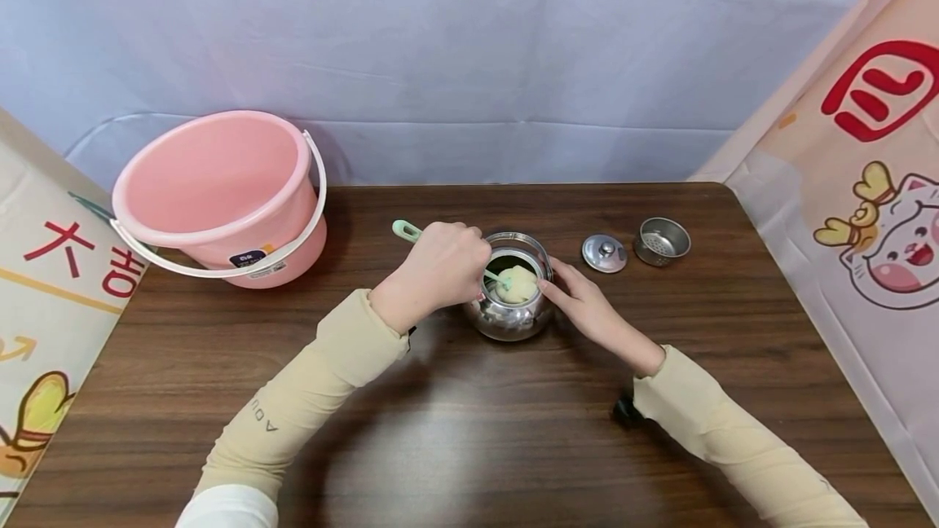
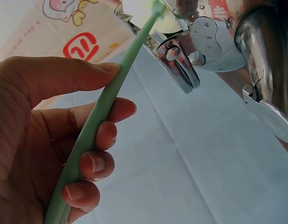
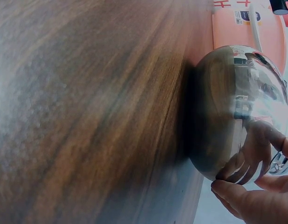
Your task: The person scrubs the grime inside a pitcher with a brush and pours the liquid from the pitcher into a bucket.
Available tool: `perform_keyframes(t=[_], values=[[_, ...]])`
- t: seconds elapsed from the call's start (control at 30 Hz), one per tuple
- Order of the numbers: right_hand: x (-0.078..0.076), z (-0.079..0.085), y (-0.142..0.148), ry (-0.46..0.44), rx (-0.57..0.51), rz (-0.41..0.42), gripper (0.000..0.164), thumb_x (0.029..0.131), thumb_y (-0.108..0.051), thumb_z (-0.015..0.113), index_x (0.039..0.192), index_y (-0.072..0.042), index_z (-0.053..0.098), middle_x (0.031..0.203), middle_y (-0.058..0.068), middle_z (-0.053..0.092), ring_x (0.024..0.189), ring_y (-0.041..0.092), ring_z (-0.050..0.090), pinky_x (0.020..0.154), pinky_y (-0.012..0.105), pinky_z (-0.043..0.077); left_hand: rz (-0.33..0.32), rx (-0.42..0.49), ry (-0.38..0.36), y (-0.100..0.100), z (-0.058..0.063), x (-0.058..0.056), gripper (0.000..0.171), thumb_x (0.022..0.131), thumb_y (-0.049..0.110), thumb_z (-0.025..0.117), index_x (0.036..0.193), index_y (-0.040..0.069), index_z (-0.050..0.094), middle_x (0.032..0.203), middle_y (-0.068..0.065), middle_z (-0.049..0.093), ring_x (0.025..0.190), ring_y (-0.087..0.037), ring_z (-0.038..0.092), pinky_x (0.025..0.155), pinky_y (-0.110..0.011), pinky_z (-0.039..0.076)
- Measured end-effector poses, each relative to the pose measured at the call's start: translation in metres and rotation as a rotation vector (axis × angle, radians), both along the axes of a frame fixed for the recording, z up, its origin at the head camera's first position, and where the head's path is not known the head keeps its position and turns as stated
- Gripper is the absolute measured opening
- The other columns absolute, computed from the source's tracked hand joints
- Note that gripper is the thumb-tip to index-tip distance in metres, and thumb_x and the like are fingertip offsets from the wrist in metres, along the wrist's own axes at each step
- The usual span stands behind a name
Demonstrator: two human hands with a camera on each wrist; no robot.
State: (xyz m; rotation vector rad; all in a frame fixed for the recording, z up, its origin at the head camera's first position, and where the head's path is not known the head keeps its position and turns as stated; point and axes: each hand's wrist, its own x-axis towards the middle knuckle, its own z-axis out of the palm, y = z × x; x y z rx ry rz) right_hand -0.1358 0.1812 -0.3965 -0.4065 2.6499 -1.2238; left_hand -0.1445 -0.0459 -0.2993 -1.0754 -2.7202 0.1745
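A shiny steel teapot stands uncovered on the table, its wire handle tilted toward the back. My left hand grips the green handle of a sponge brush, with the thumb laid along it and the fingers curled round. The brush's pale yellow sponge head sits in the teapot's mouth. On the pot's right side, my right hand holds the body, its thumb near the rim and its fingers against the rounded wall. The right wrist view shows those fingertips touching the polished steel.
To the right of the teapot lie its knobbed lid and a small perforated steel strainer. A pink bucket with a white handle occupies the table's back left. Pale blue cloth hangs behind the table.
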Motion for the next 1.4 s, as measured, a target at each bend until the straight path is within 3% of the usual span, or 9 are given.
perform_keyframes(t=[0.2, 0.3, 0.53, 0.93, 1.4], values=[[0.001, 0.0, 0.0, -0.002, 0.004, 0.001, 0.056, 0.096, -0.036, 0.04, 0.141, -0.004, 0.03, 0.138, 0.021, 0.036, 0.129, 0.034, 0.032, 0.101, 0.05, 0.027, 0.013, 0.003, -0.012, 0.002, -0.002, -0.001, 0.034, 0.059, 0.034, 0.08, 0.051, 0.02, 0.05, 0.06, 0.003, 0.05, 0.056, -0.017, 0.051, 0.049, -0.031, 0.045], [0.001, 0.0, 0.0, -0.001, 0.005, 0.001, 0.056, 0.096, -0.036, 0.041, 0.141, -0.004, 0.03, 0.138, 0.022, 0.036, 0.129, 0.034, 0.031, 0.101, 0.05, 0.027, 0.014, 0.017, -0.001, 0.001, -0.004, -0.002, 0.031, 0.062, 0.026, 0.077, 0.051, 0.02, 0.049, 0.059, 0.002, 0.049, 0.054, -0.017, 0.049, 0.048, -0.03, 0.043], [0.001, 0.0, 0.0, 0.0, 0.009, 0.001, 0.055, 0.096, -0.036, 0.041, 0.141, -0.005, 0.03, 0.139, 0.021, 0.035, 0.129, 0.034, 0.03, 0.101, 0.051, 0.027, -0.001, 0.06, 0.061, -0.003, -0.007, -0.004, 0.026, 0.069, 0.003, 0.052, 0.051, 0.018, 0.04, 0.056, 0.0, 0.044, 0.049, -0.017, 0.043, 0.043, -0.029, 0.037], [0.001, 0.001, -0.001, 0.032, 0.009, 0.004, 0.052, 0.097, -0.032, 0.042, 0.139, -0.003, 0.033, 0.137, 0.022, 0.038, 0.128, 0.035, 0.032, 0.101, 0.051, 0.026, 0.015, 0.057, 0.081, -0.008, -0.003, -0.007, 0.013, 0.066, 0.007, 0.054, 0.055, 0.014, 0.051, 0.062, -0.002, 0.054, 0.055, -0.02, 0.052, 0.045, -0.035, 0.042], [0.0, 0.002, 0.0, 0.03, 0.005, 0.008, 0.052, 0.097, -0.03, 0.042, 0.139, -0.002, 0.033, 0.136, 0.022, 0.039, 0.127, 0.035, 0.034, 0.1, 0.051, 0.028, 0.012, 0.072, 0.108, -0.012, 0.006, -0.003, 0.02, 0.064, 0.003, 0.052, 0.051, 0.015, 0.042, 0.057, -0.001, 0.049, 0.052, -0.019, 0.048, 0.042, -0.033, 0.039]])
